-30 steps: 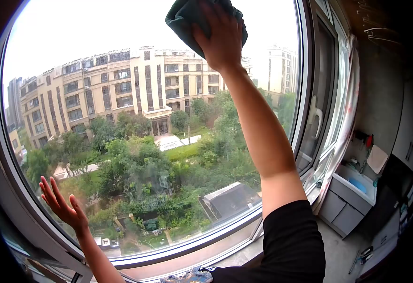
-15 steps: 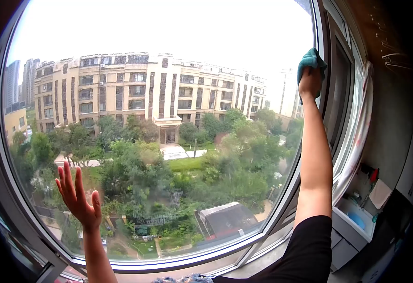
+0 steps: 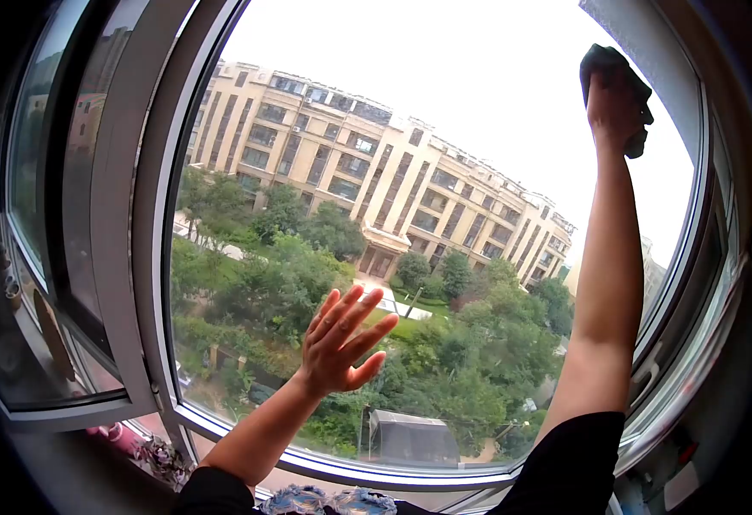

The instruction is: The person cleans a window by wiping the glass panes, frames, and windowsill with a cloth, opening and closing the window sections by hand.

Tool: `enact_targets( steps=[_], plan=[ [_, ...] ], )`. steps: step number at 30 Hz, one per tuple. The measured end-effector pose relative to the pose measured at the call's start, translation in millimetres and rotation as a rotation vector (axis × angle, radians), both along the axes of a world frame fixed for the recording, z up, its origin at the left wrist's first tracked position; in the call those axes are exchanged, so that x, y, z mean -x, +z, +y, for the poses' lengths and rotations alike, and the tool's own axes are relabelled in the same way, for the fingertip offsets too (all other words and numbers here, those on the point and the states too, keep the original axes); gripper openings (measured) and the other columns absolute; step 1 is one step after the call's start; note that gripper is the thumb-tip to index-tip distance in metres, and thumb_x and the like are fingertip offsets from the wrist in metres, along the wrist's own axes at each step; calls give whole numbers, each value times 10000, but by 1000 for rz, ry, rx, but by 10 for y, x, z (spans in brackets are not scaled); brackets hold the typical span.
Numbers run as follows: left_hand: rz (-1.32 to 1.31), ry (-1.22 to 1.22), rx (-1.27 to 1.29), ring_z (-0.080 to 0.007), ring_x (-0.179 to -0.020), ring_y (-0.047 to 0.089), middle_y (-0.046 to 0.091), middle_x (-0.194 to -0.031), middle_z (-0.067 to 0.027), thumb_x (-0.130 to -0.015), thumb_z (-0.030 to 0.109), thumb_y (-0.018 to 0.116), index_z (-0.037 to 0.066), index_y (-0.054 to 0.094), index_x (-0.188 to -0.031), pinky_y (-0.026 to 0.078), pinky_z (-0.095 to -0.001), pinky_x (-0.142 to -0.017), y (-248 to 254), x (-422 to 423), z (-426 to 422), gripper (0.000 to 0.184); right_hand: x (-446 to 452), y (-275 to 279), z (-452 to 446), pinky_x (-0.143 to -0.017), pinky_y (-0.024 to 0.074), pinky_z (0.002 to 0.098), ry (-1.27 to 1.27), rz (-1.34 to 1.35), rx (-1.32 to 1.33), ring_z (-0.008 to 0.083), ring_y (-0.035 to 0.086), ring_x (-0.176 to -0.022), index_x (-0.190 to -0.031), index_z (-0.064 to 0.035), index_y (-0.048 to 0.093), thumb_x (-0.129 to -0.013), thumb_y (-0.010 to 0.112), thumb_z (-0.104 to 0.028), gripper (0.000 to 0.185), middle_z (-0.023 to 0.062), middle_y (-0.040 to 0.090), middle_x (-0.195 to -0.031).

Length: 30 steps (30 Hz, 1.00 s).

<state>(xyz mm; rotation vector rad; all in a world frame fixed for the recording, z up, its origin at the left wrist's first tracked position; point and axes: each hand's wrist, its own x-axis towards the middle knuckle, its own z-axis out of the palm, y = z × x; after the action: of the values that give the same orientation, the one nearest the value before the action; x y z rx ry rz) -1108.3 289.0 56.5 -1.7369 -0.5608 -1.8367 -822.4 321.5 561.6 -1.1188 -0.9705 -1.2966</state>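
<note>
My right hand (image 3: pixel 613 107) is raised high at the upper right of the large window pane (image 3: pixel 496 112), its fingers wrapped round a dark green cloth (image 3: pixel 606 60) against the glass. Lower and near the middle, my left hand (image 3: pixel 339 343) is up in front of the pane with its fingers spread and nothing in it. Whether its palm touches the glass, I cannot tell.
At the left stands an opened window sash (image 3: pixel 123 197) with a thick frame. Below it are a pink pot (image 3: pixel 117 436) and a plant (image 3: pixel 163 463). A curtain (image 3: pixel 693 395) hangs along the right side. Buildings and trees show outside.
The view has turned and tilted, bringing the left sash into sight. My right hand with the cloth has left the right frame edge for the upper glass. My left hand now appears nearer the middle.
</note>
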Motion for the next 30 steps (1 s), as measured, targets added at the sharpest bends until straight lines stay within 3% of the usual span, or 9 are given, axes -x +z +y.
enact_targets(
  steps=[3, 6, 9, 13, 14, 17, 18, 24, 30],
  plan=[
    [25, -251, 14, -290, -1489, 429, 505, -1568, -120, -1001, 312, 558, 194, 651, -1404, 302, -474, -1243, 31, 172, -62, 430, 1083, 15, 120, -1165, 242, 661, 5, -157, -58, 408, 423, -1430, -1543, -215, 450, -947, 450, -643, 734, 170, 492, -1537],
    [17, -245, 33, -346, -1437, 495, 597, -1463, -191, -1001, 319, 557, 117, 691, -1320, 321, -489, -1221, -28, 476, -166, 401, 1999, 47, 144, -1090, 374, 627, -65, -382, -155, 409, 516, -1344, -1494, -228, 475, -965, 456, -630, 665, 114, 571, -1458],
    [-59, -195, 28, -310, -1454, 475, 557, -1516, -140, -969, 229, 571, 165, 674, -1368, 308, -488, -1237, -127, 878, -278, 417, 2889, -350, -79, -1138, 342, 529, 318, -477, -81, 355, 461, -1360, -1380, -135, 568, -916, 632, -395, 536, 142, 528, -1457],
    [-178, -79, 57, -332, -1426, 505, 606, -1457, -162, -959, 216, 544, 118, 698, -1314, 307, -490, -1232, -292, 1348, -333, 399, 3682, -962, -222, -1113, 351, 516, 290, -652, -167, 327, 466, -1341, -1267, -128, 640, -868, 671, -379, 473, 104, 578, -1378],
    [-191, -47, 55, -350, -1420, 507, 609, -1448, -177, -957, 211, 542, 98, 693, -1319, 309, -495, -1228, -304, 1461, -349, 408, 3758, -1080, -17, -1162, 305, 528, 206, -837, -344, 329, 436, -1382, -1346, -100, 614, -856, 701, -395, 578, 109, 566, -1417],
    [-228, 26, 79, -366, -1432, 486, 580, -1477, -189, -961, 209, 528, 85, 653, -1375, 290, -527, -1227, -356, 1691, -380, 449, 4070, -1844, -253, -1208, 247, 568, 357, -778, 55, 356, 400, -1413, -1469, -89, 520, -860, 725, -422, 723, 158, 470, -1518],
    [-231, 31, 71, -373, -1438, 476, 560, -1496, -192, -976, 212, 513, 81, 639, -1389, 286, -536, -1226, -401, 1736, -366, 451, 4112, -2066, -114, -1080, 391, 566, 352, -818, -125, 344, 497, -1339, -1482, -158, 513, -922, 614, -526, 678, 121, 544, -1466],
    [-202, 85, 106, -387, -1428, 483, 549, -1494, -215, -991, 212, 493, 47, 634, -1377, 316, -542, -1212, -717, 1825, -587, 442, 4111, -3860, -203, -1157, 239, 675, 377, -841, 279, 425, 375, -1408, -1524, -68, 475, -889, 602, -580, 826, 205, 446, -1519],
    [-100, 182, 167, -421, -1392, 508, 544, -1482, -257, -955, 163, 495, 23, 545, -1441, 330, -551, -1197, -967, 1912, -905, 508, 3738, -4757, -194, -1272, 99, 623, 395, -1159, 423, 330, 411, -1423, -1527, -217, 501, -834, 667, -636, 826, 73, 507, -1501]
  ],
)
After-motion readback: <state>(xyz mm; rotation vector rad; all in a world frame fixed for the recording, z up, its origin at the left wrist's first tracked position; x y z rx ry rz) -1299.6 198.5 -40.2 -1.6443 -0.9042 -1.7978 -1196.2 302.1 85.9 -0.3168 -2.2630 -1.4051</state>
